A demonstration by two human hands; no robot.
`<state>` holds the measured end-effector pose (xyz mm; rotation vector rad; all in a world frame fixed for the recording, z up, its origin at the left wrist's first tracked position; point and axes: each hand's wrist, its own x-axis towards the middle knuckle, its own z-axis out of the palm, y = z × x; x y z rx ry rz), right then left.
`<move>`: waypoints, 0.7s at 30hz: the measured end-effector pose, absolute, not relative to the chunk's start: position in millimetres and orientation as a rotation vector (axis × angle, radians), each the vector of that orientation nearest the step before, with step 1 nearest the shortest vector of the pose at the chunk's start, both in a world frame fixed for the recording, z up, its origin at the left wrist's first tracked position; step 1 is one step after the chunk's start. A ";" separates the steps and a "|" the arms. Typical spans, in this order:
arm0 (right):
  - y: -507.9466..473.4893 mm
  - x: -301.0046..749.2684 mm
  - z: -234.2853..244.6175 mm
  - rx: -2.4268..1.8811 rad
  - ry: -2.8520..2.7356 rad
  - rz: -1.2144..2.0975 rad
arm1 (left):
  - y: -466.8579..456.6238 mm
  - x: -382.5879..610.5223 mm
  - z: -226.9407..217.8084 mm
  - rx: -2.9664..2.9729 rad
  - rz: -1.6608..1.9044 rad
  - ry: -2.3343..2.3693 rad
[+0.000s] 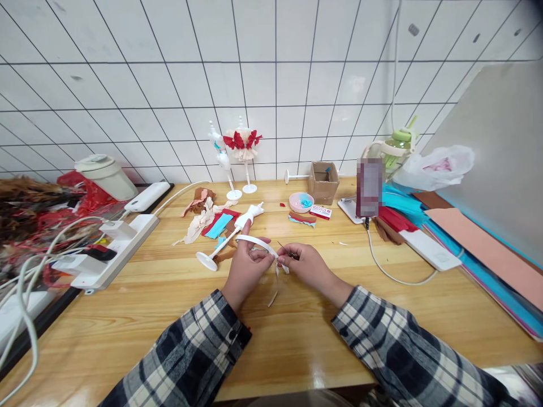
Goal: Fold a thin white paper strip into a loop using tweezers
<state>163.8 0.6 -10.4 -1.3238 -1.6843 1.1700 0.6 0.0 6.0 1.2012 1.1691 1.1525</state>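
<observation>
My left hand [250, 264] is closed on a narrow white band [257, 242], which curves over the fingers like a roll of tape seen edge-on. Beside it my right hand [306, 264] pinches close to the band's end, fingertips nearly touching the left ones. A thin dark pointed tool [280, 245] sticks out from the right fingers; its kind is too small to make out. Small white scraps hang below the fingertips, and a thin pale strip [272, 298] shows beneath them. Just behind my left hand lies a white mini dress form [250, 216] on its side.
Two dress forms [249, 164] stand by the tiled wall, one in red and cream fabric. Fabric scraps [218, 225], a pink dish [301, 202] and a cardboard box [323, 182] are behind my hands. A power strip [114, 249] lies left; a phone [369, 187] and coloured sheets [487, 249] lie right.
</observation>
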 end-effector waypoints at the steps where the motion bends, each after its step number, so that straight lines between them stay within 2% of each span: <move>1: 0.2 163.5 -10.2 -1.313 -1.684 1.178 | -0.3 0.7 6.3 1.194 1.154 1.160; 13: 1.1 166.2 -8.0 -1.151 -1.545 1.427 | -3.1 2.4 4.4 1.195 1.116 0.998; 18: 0.8 167.7 -8.2 -1.085 -1.549 1.446 | -1.5 1.3 1.2 1.176 1.090 0.977; 21: -0.5 168.0 -5.6 -1.103 -1.590 1.350 | -0.7 0.1 -1.3 1.187 1.075 0.992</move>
